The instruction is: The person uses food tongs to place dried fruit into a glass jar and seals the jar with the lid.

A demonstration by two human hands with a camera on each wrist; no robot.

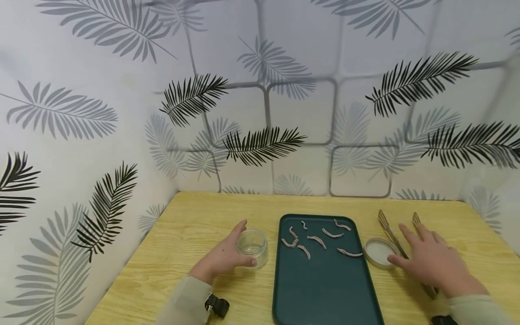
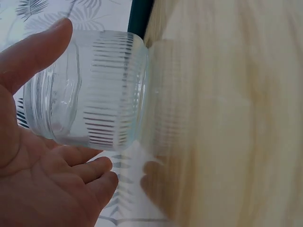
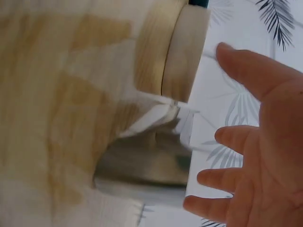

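Observation:
My left hand (image 1: 225, 255) is around a clear glass jar (image 1: 253, 248) that stands upright on the table, left of the tray. In the left wrist view the ribbed jar (image 2: 102, 90) lies between the spread thumb and the fairly straight fingers; whether they touch it I cannot tell. My right hand (image 1: 436, 259) hovers with spread fingers over metal tongs (image 1: 394, 237), which it partly hides. Close to its thumb lies a round lid (image 1: 379, 253). In the right wrist view the lid (image 3: 182, 56) and the shiny tongs (image 3: 142, 161) are apart from the palm.
A dark green tray (image 1: 325, 289) lies between the hands. Several thin, curved, pinkish-grey strips (image 1: 317, 241) are scattered over its far half. The wooden table (image 1: 227, 205) ends at a leaf-patterned wall (image 1: 300, 113).

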